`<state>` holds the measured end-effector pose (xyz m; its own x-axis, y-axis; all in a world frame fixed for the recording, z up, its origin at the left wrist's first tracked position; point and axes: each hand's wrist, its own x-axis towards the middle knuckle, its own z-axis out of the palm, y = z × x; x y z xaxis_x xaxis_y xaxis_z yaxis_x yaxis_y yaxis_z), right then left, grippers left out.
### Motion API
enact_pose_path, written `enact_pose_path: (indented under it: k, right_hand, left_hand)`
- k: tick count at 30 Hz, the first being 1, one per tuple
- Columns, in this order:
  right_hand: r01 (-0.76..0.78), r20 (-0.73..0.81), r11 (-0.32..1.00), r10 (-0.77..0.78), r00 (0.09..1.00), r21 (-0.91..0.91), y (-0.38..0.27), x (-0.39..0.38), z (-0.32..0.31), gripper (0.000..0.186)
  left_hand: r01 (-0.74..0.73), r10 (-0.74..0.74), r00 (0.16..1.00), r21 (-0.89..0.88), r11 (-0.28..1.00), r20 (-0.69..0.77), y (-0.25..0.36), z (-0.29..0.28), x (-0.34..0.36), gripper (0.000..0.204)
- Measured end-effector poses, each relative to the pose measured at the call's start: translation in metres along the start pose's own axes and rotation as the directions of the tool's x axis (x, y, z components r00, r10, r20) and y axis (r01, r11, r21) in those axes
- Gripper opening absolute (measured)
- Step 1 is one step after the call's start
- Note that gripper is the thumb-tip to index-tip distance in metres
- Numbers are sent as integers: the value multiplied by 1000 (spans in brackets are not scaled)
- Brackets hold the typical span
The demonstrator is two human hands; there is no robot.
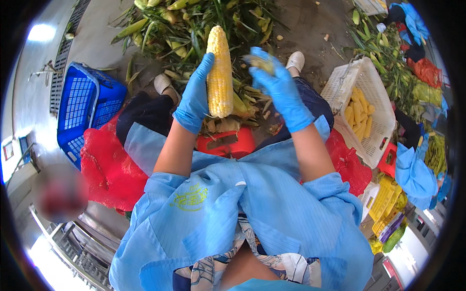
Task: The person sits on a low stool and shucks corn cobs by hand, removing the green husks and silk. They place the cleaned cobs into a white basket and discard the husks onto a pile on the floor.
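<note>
Head view, looking down: both forearms stretch forward from rolled blue sleeves, bare to the wrist, with the hands in blue gloves raised above a littered floor. The left hand grips a husked yellow ear of corn from its left side, thumb laid along it and the other fingers hidden behind; the ear stands nearly upright in the picture, between the two hands. The right hand is raised just to its right, apart from it, fingers bent about a blurred yellowish-brown scrap; motion blur hides how firmly they close. Beneath, the grey floor carries a heap of green husks ahead of the person's feet. A red plastic piece sits between the legs. To the left stands a blue basket beside a floor grating; to the right, a white basket holds peeled yellow ears. Farther right are more husks and co-workers in blue.
</note>
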<state>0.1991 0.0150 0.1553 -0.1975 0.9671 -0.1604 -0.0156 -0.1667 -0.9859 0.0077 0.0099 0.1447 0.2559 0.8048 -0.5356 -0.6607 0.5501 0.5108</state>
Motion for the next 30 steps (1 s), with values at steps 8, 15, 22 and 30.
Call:
enact_pose_path:
  k: [8,15,22,30]
  right_hand:
    - [295,6,860,-322,947,-417,10,-36,51,20]
    - [187,-128,961,-216,968,-206,-10,-61,34,27]
    - [424,156,542,-471,868,-725,-22,-62,47,53]
    - [115,123,877,-64,990,-466,20,-87,44,19]
  left_hand:
    - [-240,247,968,144,960,-35,-14,-3,18,43]
    - [-173,165,982,-78,982,-95,12,13,17,50]
    - [-116,93,992,-334,936,-83,2,12,8,45]
    - [-215,250,968,-391,895,38,18,-8,0,56]
